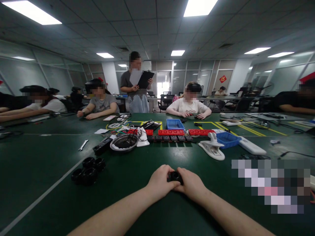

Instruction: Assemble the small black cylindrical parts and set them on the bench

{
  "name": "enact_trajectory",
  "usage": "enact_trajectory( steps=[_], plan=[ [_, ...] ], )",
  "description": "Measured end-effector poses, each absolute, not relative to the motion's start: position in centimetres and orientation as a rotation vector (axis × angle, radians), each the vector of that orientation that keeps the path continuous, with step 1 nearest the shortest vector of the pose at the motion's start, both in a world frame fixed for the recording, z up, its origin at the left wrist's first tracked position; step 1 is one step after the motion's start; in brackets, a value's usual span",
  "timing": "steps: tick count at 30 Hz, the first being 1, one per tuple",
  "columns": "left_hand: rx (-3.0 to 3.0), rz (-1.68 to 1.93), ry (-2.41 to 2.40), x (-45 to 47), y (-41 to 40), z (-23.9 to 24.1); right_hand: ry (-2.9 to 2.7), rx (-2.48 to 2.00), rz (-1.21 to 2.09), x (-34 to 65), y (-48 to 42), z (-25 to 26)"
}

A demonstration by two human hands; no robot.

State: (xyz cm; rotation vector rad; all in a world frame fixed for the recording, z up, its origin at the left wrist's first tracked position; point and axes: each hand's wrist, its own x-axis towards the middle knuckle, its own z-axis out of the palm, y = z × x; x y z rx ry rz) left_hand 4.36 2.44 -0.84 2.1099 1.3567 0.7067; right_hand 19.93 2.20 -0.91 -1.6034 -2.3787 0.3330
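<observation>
Both my hands meet around a black round part (175, 177) with a hole or hollow in its top, low over the green table. My left hand (161, 180) grips its left side, thumb across the near side. Closed on the right side is my right hand (193, 183). The fingers hide much of the part, so its exact kind does not show. To the left, several similar black ring-shaped parts (89, 175) lie bunched together on the tabletop.
A wrench (83, 145), a round dish (124, 143), a black power strip (102, 146) and red socket strips (171, 132) lie beyond my hands. Farther right are a white clip base (212, 147) and a blue bin (227, 140). Co-workers sit around the table; one person (137, 85) stands behind it.
</observation>
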Motion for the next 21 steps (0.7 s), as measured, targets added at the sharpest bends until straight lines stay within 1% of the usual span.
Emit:
enact_trajectory(
  steps=[1, 3, 7, 9, 12, 14, 16, 21],
  plan=[
    [2.117, 0.715, 1.369, 4.4, 2.4, -0.8, -2.363, -1.609, 0.328, 19.8, 2.1, -1.0],
    [2.138, 0.711, 1.334, 4.2, 2.5, -0.6, -2.354, -1.543, 0.42, 20.0, 2.2, -0.8],
    [2.189, 0.628, 1.119, 3.5, 2.9, 0.1, -2.344, -1.243, 0.864, 21.4, 2.8, -0.1],
    [2.198, 0.599, 1.024, 3.2, 3.2, 0.4, -2.316, -1.181, 1.071, 22.0, 3.3, 0.0],
    [2.185, 0.608, 0.98, 3.1, 3.5, 0.3, -2.269, -1.193, 1.191, 22.5, 3.8, -0.3],
    [2.178, 0.621, 1.001, 3.2, 3.5, 0.1, -2.261, -1.226, 1.162, 22.3, 3.9, -0.6],
    [2.174, 0.635, 1.056, 3.5, 3.5, -0.3, -2.273, -1.315, 1.046, 21.9, 3.8, -1.0],
    [2.121, 0.716, 1.293, 4.0, 3.1, -1.1, -2.307, -1.61, 0.475, 20.4, 2.9, -1.5]
  ],
)
